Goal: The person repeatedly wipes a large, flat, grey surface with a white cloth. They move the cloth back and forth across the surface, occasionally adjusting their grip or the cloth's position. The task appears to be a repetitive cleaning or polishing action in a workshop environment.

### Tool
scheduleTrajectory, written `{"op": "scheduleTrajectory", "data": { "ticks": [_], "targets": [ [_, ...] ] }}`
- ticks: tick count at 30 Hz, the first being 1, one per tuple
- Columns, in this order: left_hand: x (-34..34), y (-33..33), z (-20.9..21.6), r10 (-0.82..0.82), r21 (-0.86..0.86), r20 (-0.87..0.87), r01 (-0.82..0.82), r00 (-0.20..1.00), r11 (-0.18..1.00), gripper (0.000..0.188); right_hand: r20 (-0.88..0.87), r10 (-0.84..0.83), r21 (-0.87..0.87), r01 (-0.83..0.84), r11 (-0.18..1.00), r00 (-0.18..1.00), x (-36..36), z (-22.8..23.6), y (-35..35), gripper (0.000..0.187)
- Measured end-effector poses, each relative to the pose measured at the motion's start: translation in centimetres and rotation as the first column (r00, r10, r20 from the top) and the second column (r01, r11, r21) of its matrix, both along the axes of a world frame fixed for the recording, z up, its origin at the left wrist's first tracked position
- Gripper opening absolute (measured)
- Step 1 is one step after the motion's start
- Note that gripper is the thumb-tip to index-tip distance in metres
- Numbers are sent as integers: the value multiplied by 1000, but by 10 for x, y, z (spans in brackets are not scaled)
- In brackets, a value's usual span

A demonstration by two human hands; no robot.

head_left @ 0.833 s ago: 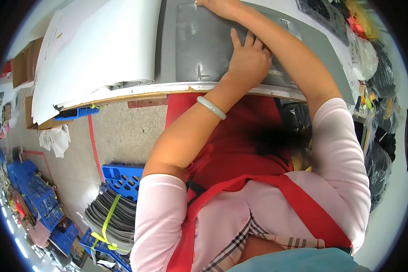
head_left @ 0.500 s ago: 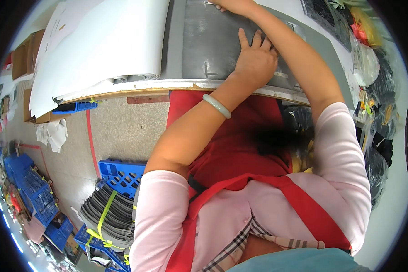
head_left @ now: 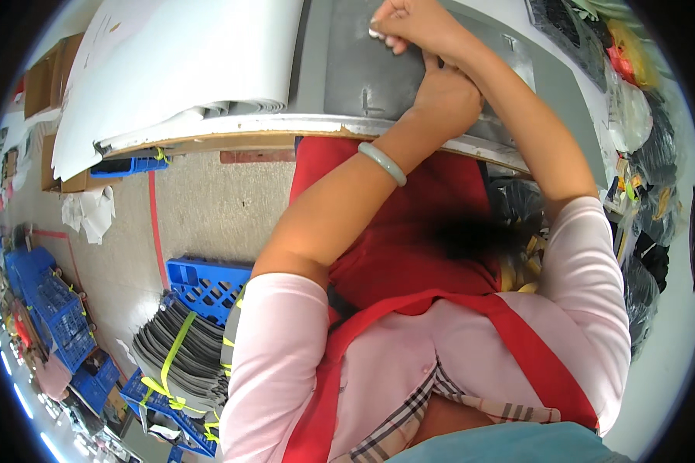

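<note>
We see left hand [head_left: 448,96] pressed flat on grey sheet [head_left: 363,65], right hand [head_left: 409,23] at its 12 o'clock, fingers curled, pinching sheet; white sheets [head_left: 177,69] at 9 on the surface [head_left: 301,123].

Grey concrete floor [head_left: 208,204] with red tape lines [head_left: 156,224], blue crates [head_left: 205,284].

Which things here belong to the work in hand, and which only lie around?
In the work:
- left hand, pressing on the grey sheet
- right hand, fingers bent on that sheet

Lying around:
- white sheets on the table
- blue crates on the floor
- tied grey bundle
- cardboard boxes
- bags at right
</note>
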State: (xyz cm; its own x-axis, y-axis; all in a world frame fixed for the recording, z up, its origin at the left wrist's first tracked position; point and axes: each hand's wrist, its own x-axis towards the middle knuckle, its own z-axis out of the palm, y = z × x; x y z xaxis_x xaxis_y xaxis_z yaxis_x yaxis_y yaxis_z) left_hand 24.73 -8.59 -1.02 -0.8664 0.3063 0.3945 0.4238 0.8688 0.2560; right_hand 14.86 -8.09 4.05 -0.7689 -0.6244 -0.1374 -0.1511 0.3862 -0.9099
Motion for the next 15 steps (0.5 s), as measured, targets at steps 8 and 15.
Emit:
{"op": "scheduleTrajectory", "data": {
  "ticks": [8,15],
  "targets": [
    [5,-7,-18,75,115,-291,-43,954,992,39,-643,216,447,132,885,735,109,27,-1,16],
    [6,-1,-18,20,117,-236,8,972,993,46,-738,277,535,283,796,616,120,32,3,18]
  ]
}}
